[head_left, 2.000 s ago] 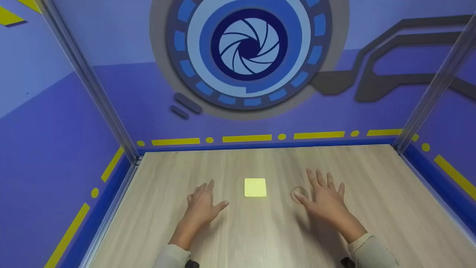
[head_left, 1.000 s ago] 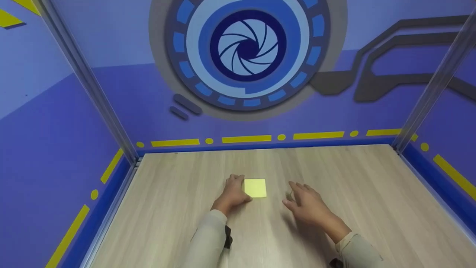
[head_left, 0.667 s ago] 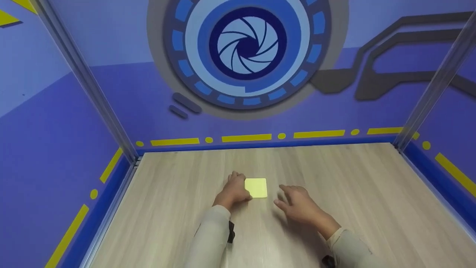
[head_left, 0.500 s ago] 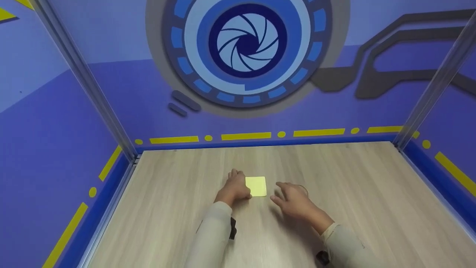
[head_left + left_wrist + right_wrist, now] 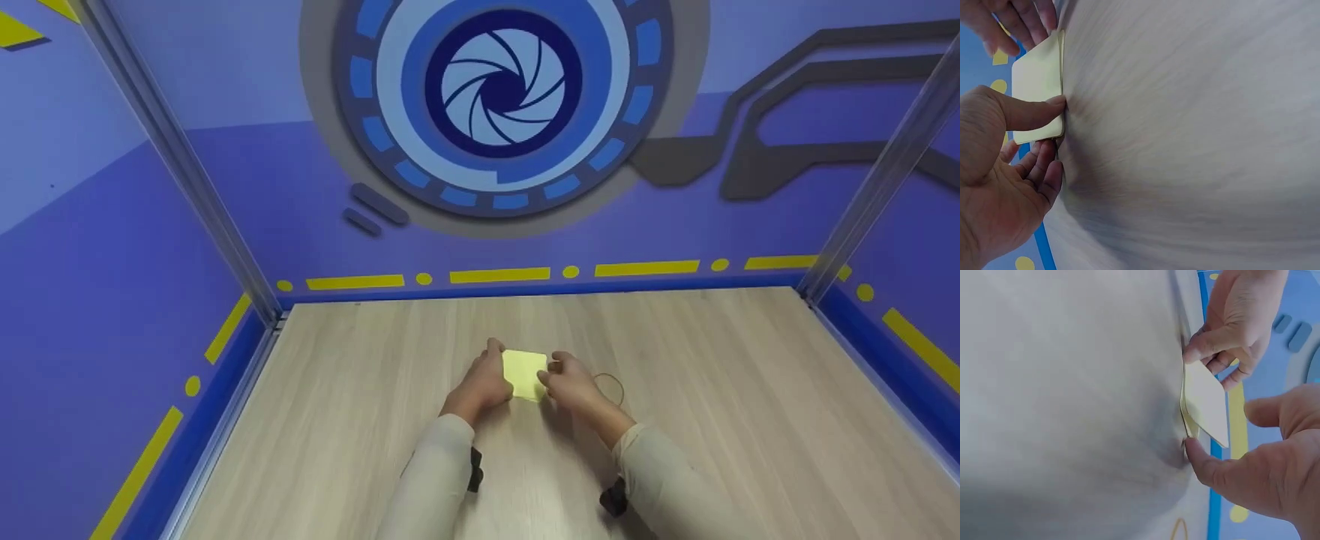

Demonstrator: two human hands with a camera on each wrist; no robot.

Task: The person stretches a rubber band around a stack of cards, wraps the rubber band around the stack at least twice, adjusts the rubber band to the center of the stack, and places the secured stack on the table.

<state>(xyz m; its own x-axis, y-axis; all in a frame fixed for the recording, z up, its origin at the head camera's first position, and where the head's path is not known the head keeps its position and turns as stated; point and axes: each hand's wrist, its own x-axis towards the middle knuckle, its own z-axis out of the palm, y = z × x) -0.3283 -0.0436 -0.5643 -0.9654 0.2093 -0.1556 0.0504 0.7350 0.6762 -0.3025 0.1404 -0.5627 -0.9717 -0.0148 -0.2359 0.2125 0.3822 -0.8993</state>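
My left hand (image 5: 484, 381) grips the left edge of a small stack of yellow square cards (image 5: 522, 373) with rounded corners. In the left wrist view its thumb (image 5: 1044, 112) lies across the face of the stack (image 5: 1037, 79), fingers behind. The stack stands slightly turned, close over the table. My right hand (image 5: 574, 384) is at the opposite edge, its digits spread. In the right wrist view the layers gape at that edge; one fingertip (image 5: 1195, 447) is right at the lower layer, while another digit (image 5: 1264, 410) stands apart from the cards.
A thin amber rubber band (image 5: 622, 388) lies on the wood-grain table (image 5: 375, 360), just right of my right hand. Blue printed panels (image 5: 247, 172) and metal posts (image 5: 172, 150) enclose the table at the back and sides.
Both hands were apart from the cards at first. My left hand came in from the left and gripped the stack; my right hand moved left to its other edge. The cards have shifted and turned slightly.
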